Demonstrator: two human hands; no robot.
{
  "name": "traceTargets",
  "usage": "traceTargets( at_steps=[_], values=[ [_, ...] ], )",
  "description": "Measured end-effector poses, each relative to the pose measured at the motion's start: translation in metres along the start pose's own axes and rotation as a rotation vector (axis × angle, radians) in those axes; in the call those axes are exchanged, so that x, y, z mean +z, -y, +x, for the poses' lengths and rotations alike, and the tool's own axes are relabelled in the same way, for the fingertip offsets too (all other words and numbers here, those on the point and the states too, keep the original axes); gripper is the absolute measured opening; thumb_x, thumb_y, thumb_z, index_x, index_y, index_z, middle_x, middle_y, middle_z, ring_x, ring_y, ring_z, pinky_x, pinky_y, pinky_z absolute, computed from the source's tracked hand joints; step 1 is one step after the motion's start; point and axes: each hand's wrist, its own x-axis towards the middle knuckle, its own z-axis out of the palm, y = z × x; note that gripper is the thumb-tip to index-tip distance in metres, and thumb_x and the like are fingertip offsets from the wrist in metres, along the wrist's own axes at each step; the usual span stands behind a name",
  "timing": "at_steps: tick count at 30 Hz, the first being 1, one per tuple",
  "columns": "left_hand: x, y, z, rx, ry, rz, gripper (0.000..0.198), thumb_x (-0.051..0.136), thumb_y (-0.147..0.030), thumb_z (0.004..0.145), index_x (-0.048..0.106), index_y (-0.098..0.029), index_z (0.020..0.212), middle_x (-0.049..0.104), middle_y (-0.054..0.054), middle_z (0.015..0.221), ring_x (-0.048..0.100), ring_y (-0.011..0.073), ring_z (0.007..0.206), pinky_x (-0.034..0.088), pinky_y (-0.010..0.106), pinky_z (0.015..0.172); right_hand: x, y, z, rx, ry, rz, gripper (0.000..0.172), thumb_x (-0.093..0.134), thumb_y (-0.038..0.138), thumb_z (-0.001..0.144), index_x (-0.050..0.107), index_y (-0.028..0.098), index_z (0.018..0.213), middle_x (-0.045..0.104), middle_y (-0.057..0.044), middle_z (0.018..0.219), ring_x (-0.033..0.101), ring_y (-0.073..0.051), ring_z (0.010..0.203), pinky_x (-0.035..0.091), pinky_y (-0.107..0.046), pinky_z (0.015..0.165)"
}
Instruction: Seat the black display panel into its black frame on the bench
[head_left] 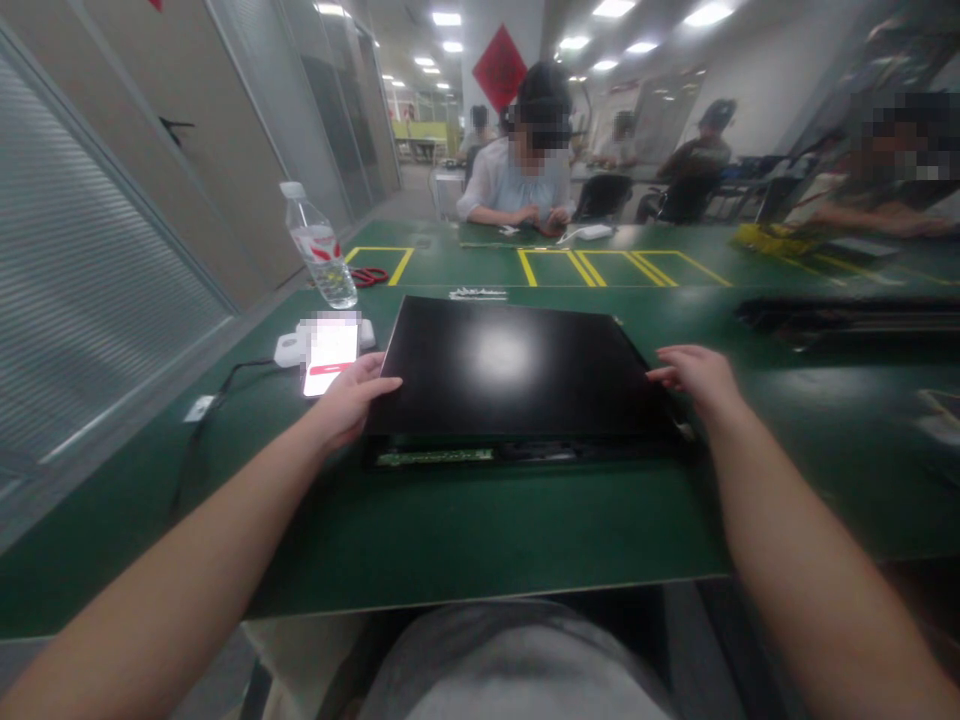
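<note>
A black, glossy display panel lies in front of me on the table, a bright reflection on its face. Along its near side shows a dark frame with a green circuit board strip. My left hand is closed on the panel's left edge, thumb on top and the other fingers partly hidden beside it. At the right edge, my right hand has its fingertips against the panel, with one finger stretched out above it. Whether the panel is lifted off the frame I cannot tell.
Left of the panel are a lit phone, a white power strip, a tilted-looking water bottle and red-handled scissors. Small pale parts lie behind it. A long dark part lies right. A person sits opposite.
</note>
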Motion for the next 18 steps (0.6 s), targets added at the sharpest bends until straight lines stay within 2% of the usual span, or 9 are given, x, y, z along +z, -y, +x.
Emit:
traceTargets(
  at_steps=[4, 8, 13, 18],
  values=[
    [-0.002, 0.002, 0.001, -0.018, 0.019, -0.003, 0.05, 0.084, -0.005, 0.06, 0.068, -0.013, 0.107, 0.082, 0.012, 0.104, 0.08, 0.0274, 0.09, 0.065, 0.033, 0.072, 0.0, -0.001, 0.0, -0.028, -0.018, -0.029, 0.008, 0.069, 0.014, 0.076, 0.068, 0.021, 0.08, 0.068, -0.005, 0.057, 0.062, -0.017, 0.053, 0.046, -0.026, 0.052],
    [-0.002, 0.002, 0.002, -0.036, 0.032, 0.0, 0.049, 0.084, -0.005, 0.062, 0.071, -0.012, 0.108, 0.083, 0.013, 0.102, 0.081, 0.0289, 0.093, 0.066, 0.033, 0.075, 0.0, -0.009, 0.004, -0.073, -0.029, -0.122, 0.008, 0.068, 0.016, 0.078, 0.071, 0.021, 0.083, 0.07, -0.005, 0.06, 0.065, -0.019, 0.059, 0.049, -0.029, 0.058],
    [-0.004, 0.002, 0.003, -0.057, 0.033, 0.033, 0.042, 0.083, -0.005, 0.067, 0.073, -0.013, 0.107, 0.083, 0.013, 0.103, 0.081, 0.0274, 0.092, 0.066, 0.032, 0.075, -0.003, -0.019, 0.015, -0.138, -0.03, -0.259, 0.012, 0.069, 0.022, 0.078, 0.075, 0.023, 0.089, 0.073, -0.005, 0.066, 0.069, -0.022, 0.069, 0.052, -0.032, 0.066],
    [-0.005, 0.003, 0.004, -0.074, 0.043, 0.04, 0.038, 0.082, -0.003, 0.072, 0.074, -0.014, 0.107, 0.083, 0.013, 0.103, 0.081, 0.0268, 0.094, 0.066, 0.032, 0.077, -0.004, -0.02, 0.017, -0.164, -0.042, -0.305, 0.013, 0.07, 0.024, 0.077, 0.075, 0.023, 0.089, 0.073, -0.005, 0.067, 0.07, -0.024, 0.071, 0.054, -0.034, 0.068]
  ],
)
